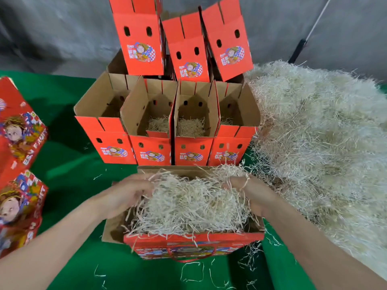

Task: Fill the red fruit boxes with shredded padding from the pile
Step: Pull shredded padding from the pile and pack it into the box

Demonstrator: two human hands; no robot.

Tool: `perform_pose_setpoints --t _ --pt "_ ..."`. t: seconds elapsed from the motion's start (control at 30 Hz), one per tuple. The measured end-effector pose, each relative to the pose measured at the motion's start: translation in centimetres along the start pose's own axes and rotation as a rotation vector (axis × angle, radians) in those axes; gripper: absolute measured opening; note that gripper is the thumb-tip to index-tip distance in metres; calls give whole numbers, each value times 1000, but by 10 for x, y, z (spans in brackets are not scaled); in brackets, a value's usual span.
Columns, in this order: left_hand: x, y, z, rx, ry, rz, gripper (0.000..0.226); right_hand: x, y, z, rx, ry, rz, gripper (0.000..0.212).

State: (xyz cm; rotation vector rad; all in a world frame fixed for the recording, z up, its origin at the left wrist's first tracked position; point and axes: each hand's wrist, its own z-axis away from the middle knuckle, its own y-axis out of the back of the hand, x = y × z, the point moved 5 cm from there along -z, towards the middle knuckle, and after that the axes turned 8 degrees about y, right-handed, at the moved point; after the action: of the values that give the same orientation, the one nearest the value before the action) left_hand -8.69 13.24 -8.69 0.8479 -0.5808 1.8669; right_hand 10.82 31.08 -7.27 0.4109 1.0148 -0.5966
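An open red fruit box [188, 245] sits right in front of me on the green table. A wad of pale shredded padding [188, 204] fills its mouth. My left hand [123, 195] grips the wad's left side with curled fingers. My right hand [249, 193] grips its right side, strands draped over the fingers. The big padding pile [318, 143] lies to the right. Behind the near box stands a row of several open red boxes [150, 151]; two middle ones show a little padding at the bottom.
More red boxes [142, 38] are stacked on top at the back. Closed printed boxes [18, 143] stand at the left edge. Loose strands litter the green tablecloth [69, 164]. A grey wall and a dark-handled pole [299, 49] are behind.
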Motion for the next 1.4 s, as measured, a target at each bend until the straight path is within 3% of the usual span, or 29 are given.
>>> perform_pose_setpoints --t 0.07,0.1,0.13,0.2,0.23,0.3,0.33,0.47,0.6,0.67,0.7,0.8,0.83,0.9,0.97,1.03,1.17,1.27,1.3,1.33,1.4 --pt "-7 -19 3 -168 72 -158 118 -4 -12 1 -49 2 -16 71" --pt "-9 -27 2 -194 80 -237 129 -7 -20 3 -88 0 -16 77" --pt "-11 -34 -2 -172 74 -281 127 -8 -27 2 -136 12 -3 88" --pt "-13 -42 -12 -49 52 -343 99 -3 -42 4 -248 24 115 100" --pt "-12 -45 -15 -16 43 -365 86 1 -47 3 -285 29 169 86" --pt "-7 -43 -17 -24 56 -288 76 0 -47 3 -297 72 254 31" --pt "-3 -34 -15 -9 52 -208 77 0 -40 1 -258 89 299 27" --pt "2 0 -10 93 46 -14 105 2 -6 -12 -95 81 186 76" --pt "-10 -13 -2 -159 155 -80 136 2 2 -19 63 85 162 84" --pt "-17 -22 -2 -231 131 -278 126 4 6 -18 63 32 94 96" --pt "-18 -23 -5 -182 102 -334 121 6 7 -17 -18 -13 75 108" --pt "-9 -19 -15 36 30 -300 106 21 -12 -2 -437 -121 351 123" --pt "-5 -17 -18 47 17 -280 104 29 -19 -1 -517 -137 454 117" --pt "1 -13 -22 41 -1 -374 91 39 -22 -6 -506 -124 650 97" --pt "9 -2 -21 136 -106 -711 59 36 -13 -15 -426 -71 815 58" --pt "14 8 -18 241 -182 -1029 46 28 5 -21 -361 -65 925 26" --pt "0 8 -22 209 20 -1306 39 24 8 -29 -347 -97 1013 23" --pt "-9 -15 -40 42 54 -1306 34 31 -19 -43 -474 -88 1090 67" --pt "-12 -22 -48 2 60 -1321 34 35 -28 -50 -509 -84 1119 71" --pt "-15 -26 -56 -30 64 -1338 32 38 -36 -57 -543 -83 1169 68" --pt "-26 -33 -72 -91 117 -1352 27 48 -50 -75 -626 -81 1297 36"
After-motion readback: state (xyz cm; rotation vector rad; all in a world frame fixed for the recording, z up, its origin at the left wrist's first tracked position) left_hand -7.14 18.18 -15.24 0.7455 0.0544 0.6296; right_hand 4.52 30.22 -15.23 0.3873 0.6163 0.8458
